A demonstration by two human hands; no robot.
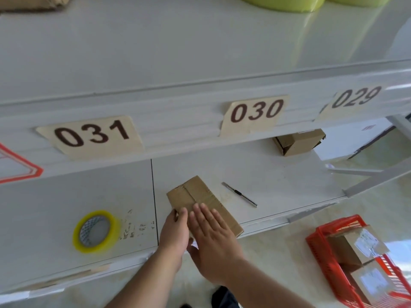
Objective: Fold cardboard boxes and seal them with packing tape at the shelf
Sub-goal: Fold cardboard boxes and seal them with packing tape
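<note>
White shelf (278, 174) is carrying everything; bay labels 031, 030, 029 are being shown on the level above. Red basket (320, 247) is sitting on the floor to the right, with labelled parcels being held inside.

Cardboard box (195, 194) is lying on the shelf under label 030, near the front edge, flaps closed along a centre seam. It is being pressed down by the right hand (213, 238), fingers straight and together, flat on the near half. The near-left corner is being gripped by the left hand (175, 232), thumb on top, other fingers hidden under the edge.

Tape roll (96, 231) is lying flat to the left, well apart from the box. A second small box (299, 142) is sitting further back. Utility knife (240, 194) is lying just right of the box, not touching.

Judgement: box is likely light and stiff but crushable, surface fairly grippy; it is best being held by edges or corners while the seam is being taped. Tape is not yet seen on the seam.
</note>
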